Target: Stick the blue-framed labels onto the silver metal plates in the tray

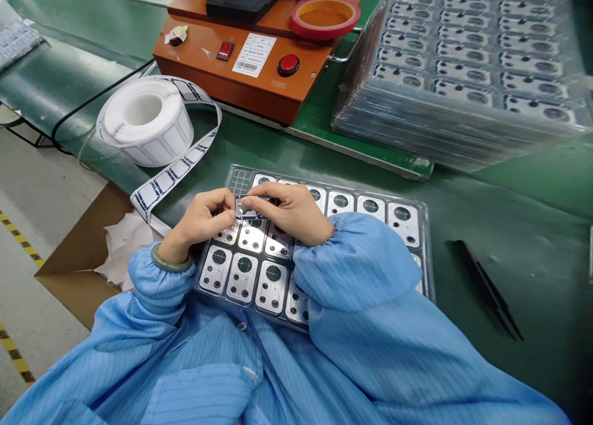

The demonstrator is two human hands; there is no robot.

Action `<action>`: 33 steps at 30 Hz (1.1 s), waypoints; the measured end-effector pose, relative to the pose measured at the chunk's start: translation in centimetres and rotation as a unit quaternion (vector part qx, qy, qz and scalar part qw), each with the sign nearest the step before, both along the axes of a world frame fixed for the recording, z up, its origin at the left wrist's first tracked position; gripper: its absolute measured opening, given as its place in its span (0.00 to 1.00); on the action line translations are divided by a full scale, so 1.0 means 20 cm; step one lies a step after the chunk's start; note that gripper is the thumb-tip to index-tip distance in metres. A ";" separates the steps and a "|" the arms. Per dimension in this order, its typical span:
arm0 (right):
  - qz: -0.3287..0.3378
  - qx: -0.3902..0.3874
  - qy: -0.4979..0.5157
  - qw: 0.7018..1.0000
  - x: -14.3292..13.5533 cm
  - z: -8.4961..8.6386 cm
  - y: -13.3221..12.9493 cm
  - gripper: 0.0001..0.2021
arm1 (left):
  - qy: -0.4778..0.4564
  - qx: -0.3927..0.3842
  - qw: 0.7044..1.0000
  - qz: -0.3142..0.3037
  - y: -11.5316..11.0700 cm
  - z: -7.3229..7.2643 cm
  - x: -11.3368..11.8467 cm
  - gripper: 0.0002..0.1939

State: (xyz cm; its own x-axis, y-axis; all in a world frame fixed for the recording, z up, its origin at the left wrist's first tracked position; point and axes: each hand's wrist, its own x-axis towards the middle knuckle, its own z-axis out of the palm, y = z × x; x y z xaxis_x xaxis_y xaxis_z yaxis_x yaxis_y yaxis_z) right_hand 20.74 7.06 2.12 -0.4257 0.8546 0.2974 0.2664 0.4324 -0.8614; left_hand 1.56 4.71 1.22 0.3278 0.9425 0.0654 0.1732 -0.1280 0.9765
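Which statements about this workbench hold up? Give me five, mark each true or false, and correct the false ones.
1. The left hand and the right hand both hold one small flat piece. True.
2. The black tweezers are in the right hand. False: they lie on the green bench, to the right of the tray under the hands.
3. A printed strip trails from the white roll. True.
4. The red tape roll rests on the stack of trays. False: it rests on the orange machine.
5. The person's sleeves are blue. True.
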 end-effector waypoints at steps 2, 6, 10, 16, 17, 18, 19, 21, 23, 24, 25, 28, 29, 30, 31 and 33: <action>-0.001 0.003 -0.002 1.000 0.00 0.00 0.00 0.06 | 0.002 0.004 1.000 0.000 0.00 0.00 0.00 0.05; -0.007 -0.001 -0.015 1.000 0.00 0.00 0.00 0.07 | 0.011 0.011 1.000 -0.005 0.00 0.00 0.00 0.05; -0.005 0.002 -0.016 1.000 0.00 0.00 0.00 0.08 | 0.017 0.015 1.000 -0.007 0.00 0.00 0.00 0.05; -0.002 0.000 -0.012 1.000 0.00 0.00 0.00 0.08 | 0.004 0.012 1.000 -0.011 0.00 0.00 0.00 0.06; 0.000 0.000 -0.010 1.000 0.00 -0.01 0.00 0.08 | 0.003 0.010 1.000 -0.011 0.00 -0.01 0.00 0.06; 0.002 0.000 -0.008 1.000 0.00 -0.01 0.00 0.08 | 0.001 0.010 1.000 -0.012 0.00 -0.01 0.00 0.06; 0.003 -0.001 -0.007 1.000 0.00 -0.01 0.00 0.08 | -0.001 0.010 1.000 -0.013 0.00 -0.01 0.00 0.06; 0.002 -0.005 -0.010 1.000 0.00 0.00 0.00 0.08 | -0.005 0.012 1.000 -0.015 0.00 -0.01 0.00 0.06; -0.002 -0.011 -0.014 1.000 0.00 0.00 0.00 0.08 | -0.007 0.014 1.000 -0.015 0.00 0.00 -0.01 0.05; -0.003 -0.012 -0.014 1.000 0.00 0.00 0.00 0.08 | -0.007 0.015 1.000 -0.014 0.00 0.00 0.00 0.05; -0.003 -0.012 -0.014 1.000 0.00 0.00 -0.01 0.08 | -0.007 0.016 1.000 -0.013 0.00 0.00 0.00 0.05; -0.001 -0.008 -0.011 1.000 0.00 0.00 0.00 0.08 | -0.007 0.017 1.000 -0.014 0.00 0.00 0.00 0.06; -0.001 -0.008 -0.011 1.000 0.00 0.00 0.00 0.08 | -0.008 0.018 1.000 -0.015 0.00 0.00 0.00 0.06; -0.001 -0.008 -0.011 1.000 0.00 0.00 0.00 0.08 | -0.008 0.018 1.000 -0.015 0.00 0.00 0.00 0.06; -0.002 -0.009 -0.010 1.000 0.00 0.00 0.00 0.08 | -0.009 0.018 1.000 -0.014 0.00 0.00 0.00 0.06; -0.001 -0.010 -0.009 1.000 0.00 0.00 0.00 0.08 | -0.007 0.017 1.000 -0.013 0.00 0.00 0.00 0.06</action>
